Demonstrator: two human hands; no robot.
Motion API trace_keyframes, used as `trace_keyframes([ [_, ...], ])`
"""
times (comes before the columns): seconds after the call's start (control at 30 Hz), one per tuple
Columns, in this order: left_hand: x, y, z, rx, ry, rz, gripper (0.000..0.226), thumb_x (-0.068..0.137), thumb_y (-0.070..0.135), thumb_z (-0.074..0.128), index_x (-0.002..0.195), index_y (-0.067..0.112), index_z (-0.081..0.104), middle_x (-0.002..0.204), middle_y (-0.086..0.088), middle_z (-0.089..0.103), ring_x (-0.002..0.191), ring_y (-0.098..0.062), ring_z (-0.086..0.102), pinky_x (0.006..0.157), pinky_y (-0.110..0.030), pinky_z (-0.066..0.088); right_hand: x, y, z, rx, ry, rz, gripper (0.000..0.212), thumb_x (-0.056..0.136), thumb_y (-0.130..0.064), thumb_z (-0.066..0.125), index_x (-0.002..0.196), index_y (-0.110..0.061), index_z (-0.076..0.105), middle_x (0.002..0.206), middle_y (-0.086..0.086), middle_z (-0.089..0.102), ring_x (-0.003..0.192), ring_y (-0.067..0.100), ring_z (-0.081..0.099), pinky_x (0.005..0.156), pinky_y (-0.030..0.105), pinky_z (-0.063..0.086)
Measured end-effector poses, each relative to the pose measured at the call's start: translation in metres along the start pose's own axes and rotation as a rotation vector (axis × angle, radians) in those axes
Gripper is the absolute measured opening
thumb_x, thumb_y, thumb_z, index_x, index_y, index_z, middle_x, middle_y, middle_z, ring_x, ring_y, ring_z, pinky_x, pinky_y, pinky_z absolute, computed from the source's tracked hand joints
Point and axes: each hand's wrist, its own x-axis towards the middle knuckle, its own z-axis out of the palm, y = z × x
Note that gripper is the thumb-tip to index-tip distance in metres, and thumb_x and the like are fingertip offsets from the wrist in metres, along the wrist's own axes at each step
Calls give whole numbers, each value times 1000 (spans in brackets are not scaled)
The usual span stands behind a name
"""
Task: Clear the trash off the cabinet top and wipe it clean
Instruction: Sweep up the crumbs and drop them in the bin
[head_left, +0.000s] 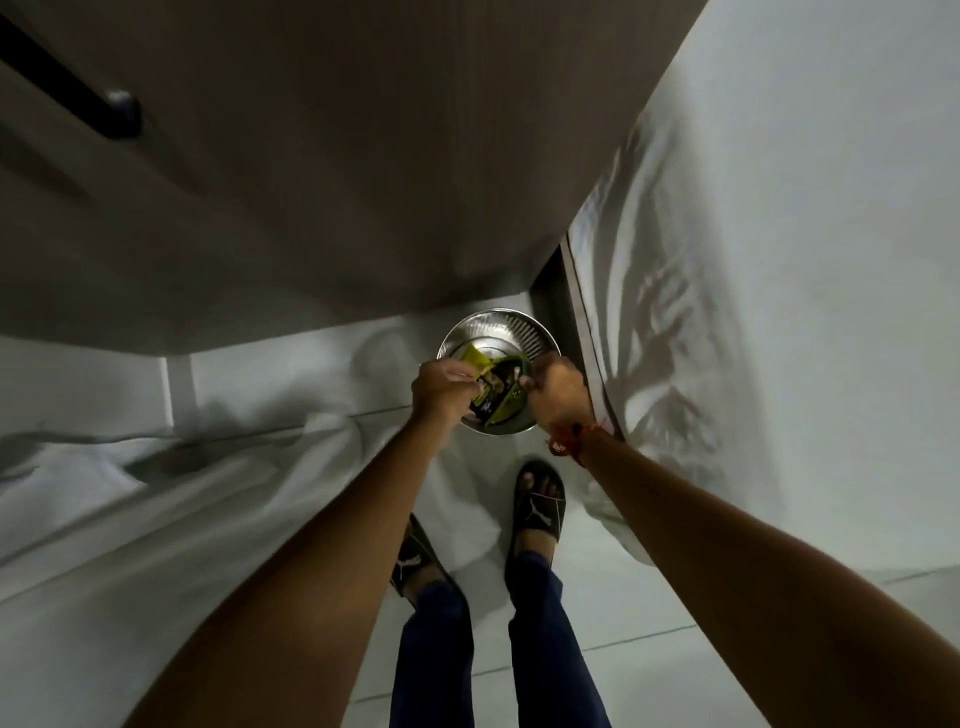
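A round steel trash bin (496, 332) stands on the floor below me, near the foot of the cabinet. Crumpled green and black wrappers (496, 395) sit over its mouth. My left hand (441, 387) pinches the wrappers' left edge. My right hand (556, 389), with a red thread at the wrist, grips their right edge. Both hands are directly above the bin. The cabinet top is out of view.
The grey cabinet front (311, 182) with a dark bar handle (67, 83) rises at the top. White sheets hang on the right (779, 260) and lie at the left (156, 493). My feet in black slides (537, 506) stand on pale floor tiles.
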Motion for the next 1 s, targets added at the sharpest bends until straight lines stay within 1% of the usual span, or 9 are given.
trace_keyframes([
  [0.1,1,-22,-2,34,58,49,20,75,-4,70,84,13,76,94,-15,78,89,-34,75,79,-42,62,-11,12,8,-179,-70,-106,36,99,-21,53,134,-8,54,138,16,51,121,30,56,101,42,52],
  [0.2,-23,-39,-19,82,149,177,21,79,-4,64,81,14,74,84,-8,75,80,-27,72,78,-44,62,-45,16,16,-264,-52,-267,32,101,-16,46,129,-6,57,133,16,55,120,33,55,100,41,50],
  [0.33,-82,-32,-58,155,268,383,21,85,-6,60,94,8,71,92,-9,74,83,-23,69,76,-43,60,-111,-16,18,-346,-59,-419,37,99,-19,49,134,-12,57,134,10,56,118,28,56,97,39,50],
  [0.47,-152,9,-118,137,351,522,21,90,2,61,102,18,67,101,4,69,90,-8,66,78,-31,59,-171,-91,5,-362,-34,-595,35,97,-19,52,130,-16,60,127,4,60,115,21,55,99,31,47],
  [0.6,-240,48,-210,86,563,631,20,95,15,54,113,22,62,110,7,63,101,-6,62,88,-23,56,-231,-209,-18,-390,24,-881,38,95,-18,53,132,-13,59,129,5,60,113,23,56,98,34,47],
  [0.7,-302,62,-277,199,760,659,24,99,15,53,122,22,56,121,2,61,114,-8,57,100,-13,45,-280,-287,-25,-381,71,-1129,40,93,-16,55,132,-10,58,132,10,60,116,25,57,95,34,48],
  [0.77,-342,57,-322,264,923,612,26,101,14,51,125,19,55,126,-2,62,117,-11,56,103,-8,39,-318,-329,-19,-429,77,-1331,42,95,-15,51,135,-6,57,134,15,60,121,29,57,101,38,47],
  [0.9,-404,8,-388,297,1147,297,36,98,15,56,134,11,55,138,-12,62,130,-25,56,111,-38,48,-386,-379,9,-478,-38,-1593,45,93,-17,58,136,-4,58,135,17,62,123,30,61,105,39,49],
  [1.0,-435,-51,-407,241,1111,-62,44,97,16,55,140,6,51,150,-16,52,140,-31,48,117,-45,42,-428,-393,32,-691,-203,-1674,52,96,-23,55,142,1,51,145,23,53,132,36,55,108,45,47],
])
